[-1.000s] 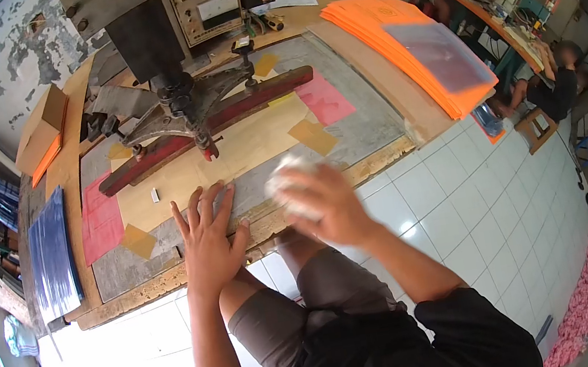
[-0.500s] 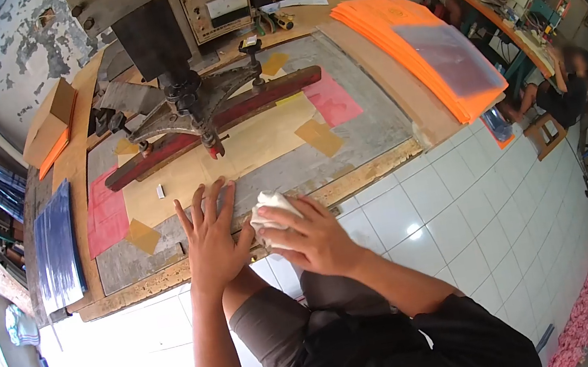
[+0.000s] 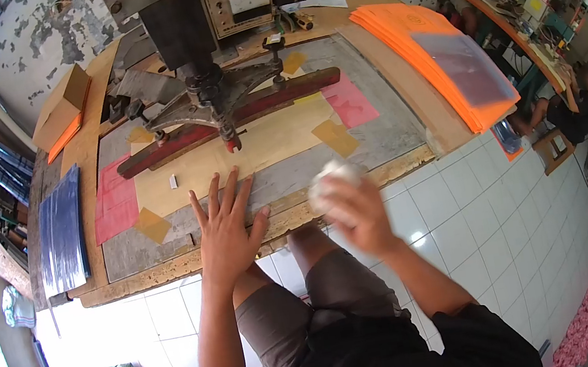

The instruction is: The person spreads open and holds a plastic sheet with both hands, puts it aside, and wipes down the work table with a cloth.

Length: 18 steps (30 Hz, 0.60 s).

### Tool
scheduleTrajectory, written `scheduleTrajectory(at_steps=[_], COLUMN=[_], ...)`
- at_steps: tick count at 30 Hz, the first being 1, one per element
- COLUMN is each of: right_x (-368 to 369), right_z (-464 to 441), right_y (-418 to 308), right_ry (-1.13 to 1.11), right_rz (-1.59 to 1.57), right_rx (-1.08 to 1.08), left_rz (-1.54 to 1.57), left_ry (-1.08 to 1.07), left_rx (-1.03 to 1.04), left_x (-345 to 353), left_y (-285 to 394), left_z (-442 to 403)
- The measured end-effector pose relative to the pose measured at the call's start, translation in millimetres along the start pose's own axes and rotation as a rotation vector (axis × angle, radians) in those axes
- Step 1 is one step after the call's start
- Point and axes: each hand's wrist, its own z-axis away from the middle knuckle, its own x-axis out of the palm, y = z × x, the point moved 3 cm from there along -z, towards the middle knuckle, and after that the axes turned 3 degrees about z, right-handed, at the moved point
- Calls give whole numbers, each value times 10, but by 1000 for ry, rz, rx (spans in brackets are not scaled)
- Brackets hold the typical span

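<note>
My left hand (image 3: pixel 227 224) lies flat with fingers spread, its fingertips on the tan sheet (image 3: pixel 259 151) and its palm over the front of the grey metal plate (image 3: pixel 293 176). A crumpled white cloth (image 3: pixel 333 183) is in my right hand (image 3: pixel 363 213), near the plate's front edge; motion blurs both. Above the sheet hangs the press head with a long red bar (image 3: pixel 253 116). On the sheet sits a small white block (image 3: pixel 173 181). Pink sheets (image 3: pixel 352 103) and brown tape patches (image 3: pixel 152 225) flank the tan sheet.
Orange folders (image 3: pixel 443 62) are stacked at the table's right side. Blue plastic sheets (image 3: pixel 63 229) lie at the left, below a cardboard box (image 3: pixel 63 104). Pliers and a screwdriver (image 3: pixel 300 21) lie at the back. Two people (image 3: pixel 570 97) sit around another bench at right.
My right hand has moved right with the white cloth, away from my left hand. The left hand stays spread on the work surface. The whole view has shifted slightly.
</note>
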Motion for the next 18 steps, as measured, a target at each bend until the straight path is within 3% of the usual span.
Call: scheduleTrajectory(at_steps=[3, 5, 8, 11, 14, 18], right_x=[414, 574, 436, 106, -417, -711], right_z=[-140, -104, 6, 317, 534, 351], right_y=[-640, -656, -349, 440, 1055, 1084], right_ry=[-142, -150, -112, 80, 83, 101], right_rz=[-158, -130, 14, 99, 291, 242], right_rx=[-101, -100, -159, -159, 20, 236], left_rz=[-32, -21, 37, 78, 110, 167], left_ry=[22, 10, 30, 67, 102, 104], left_rx=[52, 48, 28, 9, 23, 88], left_x=[62, 58, 41, 20, -7, -43], left_y=[-92, -133, -130, -97, -53, -29], left_z=[12, 24, 15, 26, 25, 44])
